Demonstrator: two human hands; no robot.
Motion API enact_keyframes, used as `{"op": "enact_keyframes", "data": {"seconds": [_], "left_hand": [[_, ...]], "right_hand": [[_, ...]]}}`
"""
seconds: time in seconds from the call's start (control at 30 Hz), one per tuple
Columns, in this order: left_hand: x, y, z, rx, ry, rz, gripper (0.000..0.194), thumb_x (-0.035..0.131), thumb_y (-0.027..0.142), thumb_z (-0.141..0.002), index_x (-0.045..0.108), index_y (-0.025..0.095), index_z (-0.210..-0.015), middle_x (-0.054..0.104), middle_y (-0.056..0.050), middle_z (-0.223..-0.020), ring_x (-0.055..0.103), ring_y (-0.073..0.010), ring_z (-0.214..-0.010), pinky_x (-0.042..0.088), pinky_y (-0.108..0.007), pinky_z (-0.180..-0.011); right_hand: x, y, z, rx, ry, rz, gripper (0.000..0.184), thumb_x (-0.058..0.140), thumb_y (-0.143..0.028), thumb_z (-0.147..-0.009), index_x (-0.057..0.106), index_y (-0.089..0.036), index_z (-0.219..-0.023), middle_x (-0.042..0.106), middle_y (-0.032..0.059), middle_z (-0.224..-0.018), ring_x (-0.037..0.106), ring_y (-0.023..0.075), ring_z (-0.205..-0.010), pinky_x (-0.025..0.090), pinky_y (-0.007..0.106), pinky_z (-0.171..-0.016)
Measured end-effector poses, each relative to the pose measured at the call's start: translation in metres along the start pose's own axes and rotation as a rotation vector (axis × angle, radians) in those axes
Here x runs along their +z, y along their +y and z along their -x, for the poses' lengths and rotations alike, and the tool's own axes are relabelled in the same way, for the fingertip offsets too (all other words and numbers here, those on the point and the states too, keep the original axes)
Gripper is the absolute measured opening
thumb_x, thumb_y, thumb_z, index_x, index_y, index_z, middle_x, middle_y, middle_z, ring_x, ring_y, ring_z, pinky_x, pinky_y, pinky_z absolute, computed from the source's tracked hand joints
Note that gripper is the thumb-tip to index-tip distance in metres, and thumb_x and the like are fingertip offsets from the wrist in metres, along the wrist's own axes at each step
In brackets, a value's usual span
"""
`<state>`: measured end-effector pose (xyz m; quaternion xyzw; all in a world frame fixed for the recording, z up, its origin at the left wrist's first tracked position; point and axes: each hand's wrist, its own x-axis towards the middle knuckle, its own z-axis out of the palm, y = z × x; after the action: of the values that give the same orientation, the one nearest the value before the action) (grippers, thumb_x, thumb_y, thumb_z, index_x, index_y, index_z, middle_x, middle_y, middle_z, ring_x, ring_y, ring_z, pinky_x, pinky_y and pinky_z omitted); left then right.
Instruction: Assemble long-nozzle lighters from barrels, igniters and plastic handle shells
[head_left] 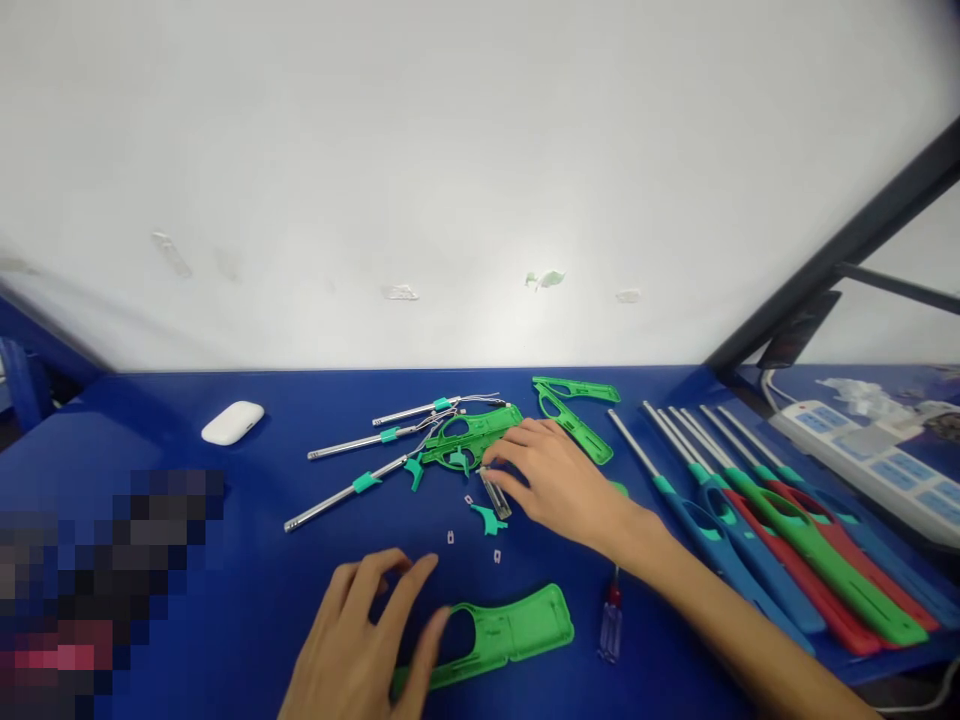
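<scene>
My left hand [367, 640], fingers apart, is over the left end of a green lighter shell half [532, 625]; whether it touches the shell is unclear. With thumb and index finger, my right hand [551, 480] pinches the upper end of a small clear fuel tank [496, 497]. Green shell halves [480, 425] lie just beyond it, partly hidden by the hand. A teal trigger [490, 520] rests beside the tank, and more triggers [413, 471] lie further left. Small pale clips [497, 556] are scattered between my hands.
Several metal lighter tubes [349, 490] with wires lie left of the shells. More green shell halves [585, 430] lie at the back. A screwdriver [611, 625] is under my right forearm. Assembled lighters [810, 540] line the right side near a power strip [877, 460]. A white case [233, 423] sits left.
</scene>
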<state>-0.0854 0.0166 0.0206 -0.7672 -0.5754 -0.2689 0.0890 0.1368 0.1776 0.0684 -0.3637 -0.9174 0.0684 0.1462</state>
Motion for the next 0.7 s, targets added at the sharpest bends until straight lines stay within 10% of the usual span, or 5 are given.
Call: {"op": "enact_keyframes", "data": {"seconds": [0.3,0.7], "left_hand": [[0.011,-0.065,-0.05,-0.096,-0.035,-0.26,0.042,0.041,0.028,-0.105,0.062,0.014,-0.139,0.059,-0.02,-0.132,0.057,-0.0392,-0.116,0.056,-0.054,-0.088],[0.005,-0.09,-0.049,-0.175,-0.155,-0.345,0.042,0.03,0.027,-0.107,0.07,0.017,-0.12,0.07,-0.01,-0.107,0.068,-0.0291,-0.087,0.054,-0.043,-0.074]], "right_hand": [[-0.006,-0.001,0.004,0.032,-0.098,0.01,0.01,0.078,-0.029,-0.093,0.07,-0.024,-0.095,0.075,-0.0021,-0.084,0.068,0.0211,-0.086,0.047,0.041,-0.087],[-0.019,0.049,-0.062,-0.051,-0.165,0.141,0.025,0.067,-0.035,-0.101,0.068,-0.018,-0.118,0.071,0.006,-0.115,0.07,0.0207,-0.101,0.059,0.043,-0.091]]}}
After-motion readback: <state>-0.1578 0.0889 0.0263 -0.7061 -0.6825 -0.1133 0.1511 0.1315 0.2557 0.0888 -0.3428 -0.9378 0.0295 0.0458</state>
